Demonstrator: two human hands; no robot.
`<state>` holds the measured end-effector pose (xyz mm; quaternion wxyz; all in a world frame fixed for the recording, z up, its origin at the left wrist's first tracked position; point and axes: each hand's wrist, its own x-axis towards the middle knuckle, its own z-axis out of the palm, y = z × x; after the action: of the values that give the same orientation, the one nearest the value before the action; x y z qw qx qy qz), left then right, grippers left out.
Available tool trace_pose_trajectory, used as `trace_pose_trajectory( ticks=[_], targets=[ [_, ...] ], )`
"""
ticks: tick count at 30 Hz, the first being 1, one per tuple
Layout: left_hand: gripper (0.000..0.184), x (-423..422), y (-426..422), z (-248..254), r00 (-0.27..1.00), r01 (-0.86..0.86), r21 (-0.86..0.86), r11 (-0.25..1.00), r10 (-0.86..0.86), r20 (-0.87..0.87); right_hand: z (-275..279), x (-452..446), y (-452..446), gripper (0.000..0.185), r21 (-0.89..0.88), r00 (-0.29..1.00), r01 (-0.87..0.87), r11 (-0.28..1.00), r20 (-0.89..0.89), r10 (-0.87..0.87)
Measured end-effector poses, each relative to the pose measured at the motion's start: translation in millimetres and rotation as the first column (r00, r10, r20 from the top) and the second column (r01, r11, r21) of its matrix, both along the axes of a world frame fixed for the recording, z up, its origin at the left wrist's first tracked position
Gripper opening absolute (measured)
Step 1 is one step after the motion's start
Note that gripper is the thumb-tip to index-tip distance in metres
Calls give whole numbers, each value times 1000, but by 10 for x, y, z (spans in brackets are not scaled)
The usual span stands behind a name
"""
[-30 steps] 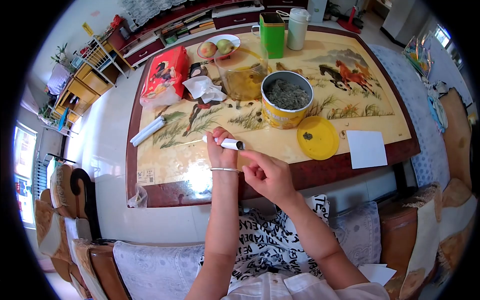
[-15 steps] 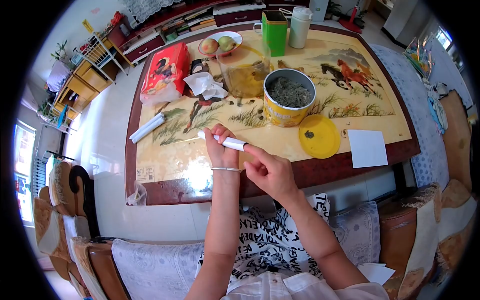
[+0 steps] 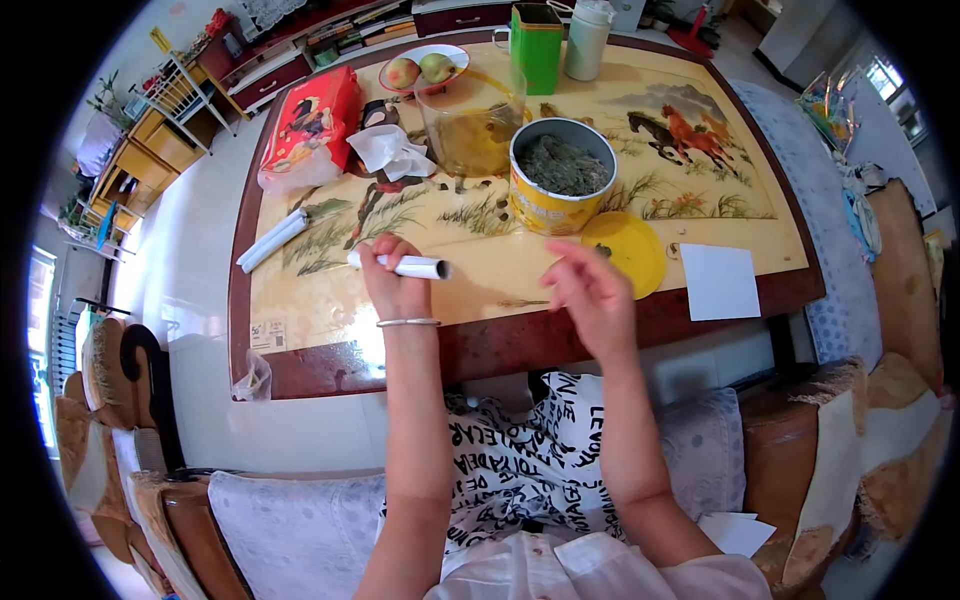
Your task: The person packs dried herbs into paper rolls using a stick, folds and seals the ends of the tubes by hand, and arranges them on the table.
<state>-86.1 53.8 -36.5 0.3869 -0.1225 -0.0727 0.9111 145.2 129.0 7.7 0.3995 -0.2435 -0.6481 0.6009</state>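
Note:
My left hand [image 3: 397, 280] is wrapped round a white paper tube [image 3: 424, 267], whose dark open end points right. My right hand [image 3: 598, 290] is raised in front of the yellow lid [image 3: 640, 256], its fingers apart and slightly blurred, touching nothing. Behind it stands a yellow tin [image 3: 555, 211] filled with grey-green dried flakes [image 3: 566, 165]. The lid lies flat, partly covered by my fingers. A white paper sheet [image 3: 720, 283] lies to its right. Rolled white tubes [image 3: 273, 240] rest at the table's left.
On the table [image 3: 480, 346] are a red package [image 3: 312, 120], crumpled tissue [image 3: 391, 153], a clear container [image 3: 466, 135], a plate of fruit [image 3: 427, 88], a green tin [image 3: 537, 50] and a pale bottle [image 3: 588, 42]. A small plastic bag [image 3: 254, 377] sits at the front left corner.
My right hand has left the tube's open end and moved right and up, its fingers spreading. My left hand still holds the tube. The whole view has shifted slightly.

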Motion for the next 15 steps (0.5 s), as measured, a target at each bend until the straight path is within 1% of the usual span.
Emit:
trace_pose_trajectory(
  ticks=[2,4,6,8,9,10,12,13,15],
  targets=[
    [28,-38,-12,-39,1000,-11,25,1000,12,-20,-32,127,232,24,37,973,146,989,174,-150],
    [28,-36,-2,-48,1000,8,28,1000,-7,-27,-115,300,417,21,274,873,241,931,358,-331],
    [27,-34,-20,-23,999,30,36,999,-29,-29,-188,431,539,19,292,842,281,914,382,-380],
    [27,-11,-19,48,995,8,-27,1000,-11,-94,-295,600,663,18,476,792,221,851,422,-442],
    [27,-6,-5,81,990,9,-39,999,-15,-138,-309,621,682,19,470,768,213,857,461,-444],
    [29,39,1,122,981,7,-77,997,-22,-191,-330,620,711,21,521,751,161,838,486,-446],
    [32,97,11,133,976,124,-50,991,-131,-176,-328,562,696,24,488,772,126,863,498,-395],
    [32,127,25,148,976,128,-43,991,-133,-175,-343,507,707,24,495,769,128,859,498,-401],
    [31,221,56,188,958,123,-193,974,-167,-232,-456,427,748,25,543,783,105,833,471,-405]
  ],
)
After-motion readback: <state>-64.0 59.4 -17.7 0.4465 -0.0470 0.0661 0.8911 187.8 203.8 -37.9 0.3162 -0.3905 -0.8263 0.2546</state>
